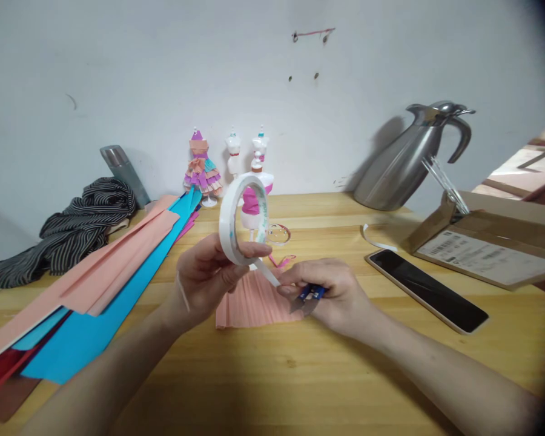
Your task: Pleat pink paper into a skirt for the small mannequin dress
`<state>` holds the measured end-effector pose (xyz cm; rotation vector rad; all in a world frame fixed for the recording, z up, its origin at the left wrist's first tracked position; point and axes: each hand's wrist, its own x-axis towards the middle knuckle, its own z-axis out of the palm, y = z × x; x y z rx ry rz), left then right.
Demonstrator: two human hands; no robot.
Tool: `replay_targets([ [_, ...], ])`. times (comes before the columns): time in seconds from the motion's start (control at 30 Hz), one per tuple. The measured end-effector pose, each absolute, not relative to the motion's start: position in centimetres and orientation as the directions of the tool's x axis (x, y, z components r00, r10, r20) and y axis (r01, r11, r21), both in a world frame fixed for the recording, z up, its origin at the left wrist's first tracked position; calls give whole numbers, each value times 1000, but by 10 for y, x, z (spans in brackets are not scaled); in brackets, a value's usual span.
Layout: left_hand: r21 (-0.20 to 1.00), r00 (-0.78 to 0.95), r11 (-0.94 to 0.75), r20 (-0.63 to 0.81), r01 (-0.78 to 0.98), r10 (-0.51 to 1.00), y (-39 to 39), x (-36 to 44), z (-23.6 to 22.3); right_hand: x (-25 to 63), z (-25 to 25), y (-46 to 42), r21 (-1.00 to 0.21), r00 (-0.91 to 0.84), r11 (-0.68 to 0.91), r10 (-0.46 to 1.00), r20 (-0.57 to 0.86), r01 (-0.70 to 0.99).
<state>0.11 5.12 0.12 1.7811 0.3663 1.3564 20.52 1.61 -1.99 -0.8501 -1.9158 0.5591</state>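
My left hand (206, 272) grips a roll of white tape (229, 227) upright, its fingers through and under the ring. A short strip of tape (269, 272) runs from the roll to my right hand (336, 293), where thumb and forefinger pinch its end. Tucked in that same hand is a small blue tool with dark blades (307, 297), apparently scissors, partly hidden by the fingers. Below both hands, a pleated pink crepe paper piece (258, 303) lies on the table. Behind the roll stands a small white and pink dress form (252, 219), partly covered by it.
Pink crepe sheets (131, 248) and blue crepe sheets (113, 321) spread at left, near a striped cloth (82, 224). A small dressed mannequin (202, 163) stands at the back. A phone (429, 290), an open carton (485, 242) and a steel jug (399, 160) are at right.
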Motion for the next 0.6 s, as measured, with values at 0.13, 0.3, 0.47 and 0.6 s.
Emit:
replay_targets([
  [0.13,750,217,-636,661,-179,718,55,4,-4,200,-15,10,-779,-407,564,802,437,273],
  [0.3,775,268,-581,631,-249,727,56,3,-5,208,-8,11,-856,-533,448,805,261,259],
  [0.47,760,403,-628,635,-169,659,50,-2,4,226,3,16,-763,-556,579,750,358,289],
  [0.6,706,491,-703,645,-90,585,45,-1,9,230,12,15,-554,-493,630,775,396,545],
])
